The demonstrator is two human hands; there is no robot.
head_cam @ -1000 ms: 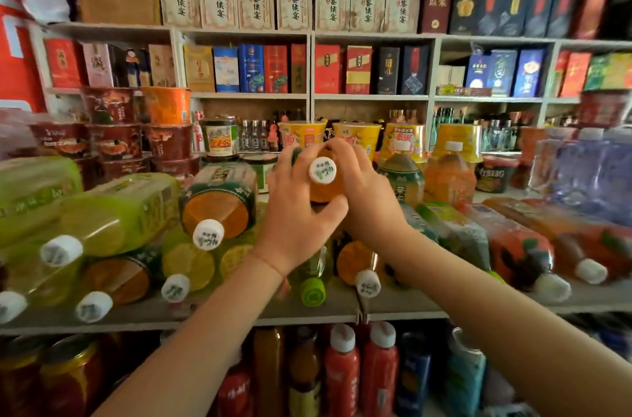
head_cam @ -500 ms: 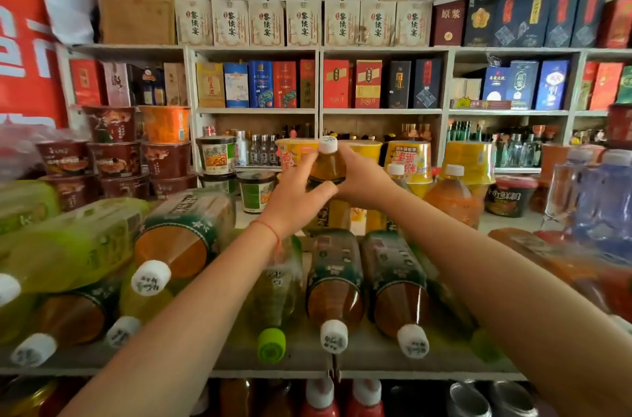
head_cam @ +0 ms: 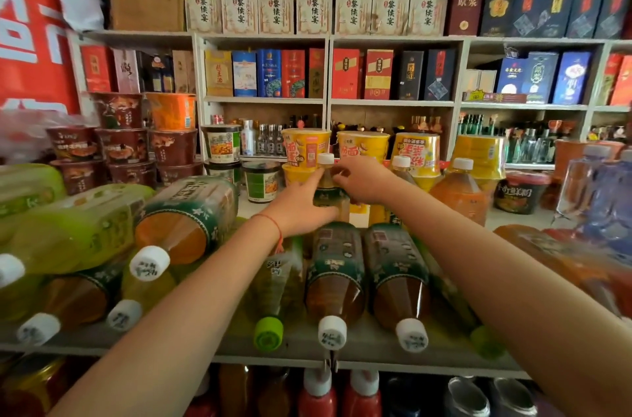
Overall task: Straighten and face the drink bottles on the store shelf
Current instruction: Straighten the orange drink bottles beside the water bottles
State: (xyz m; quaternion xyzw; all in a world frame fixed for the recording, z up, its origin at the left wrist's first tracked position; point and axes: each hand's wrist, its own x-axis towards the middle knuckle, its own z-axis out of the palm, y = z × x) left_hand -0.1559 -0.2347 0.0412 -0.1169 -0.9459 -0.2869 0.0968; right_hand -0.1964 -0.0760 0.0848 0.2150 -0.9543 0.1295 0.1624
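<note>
Near: shelf edge w/ tea bottles lying on sides, caps toward viewer. Mid: both hands grip one upright tea bottle behind the lying row; left hand curls round its body, right hand pinches it near the neck. Far: yellow noodle cups, boxed liquor.

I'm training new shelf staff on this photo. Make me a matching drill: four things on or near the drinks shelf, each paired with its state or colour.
Things
1. bottle in both hands
2. green-capped bottle
3. orange drink bottle
4. noodle cups at left

States
A. lying down, cap toward the shelf edge
B. stacked, dark brown
C. upright, gripped by left hand and right hand
D. upright, untouched, white cap

Pairs: 1-C, 2-A, 3-D, 4-B
</note>
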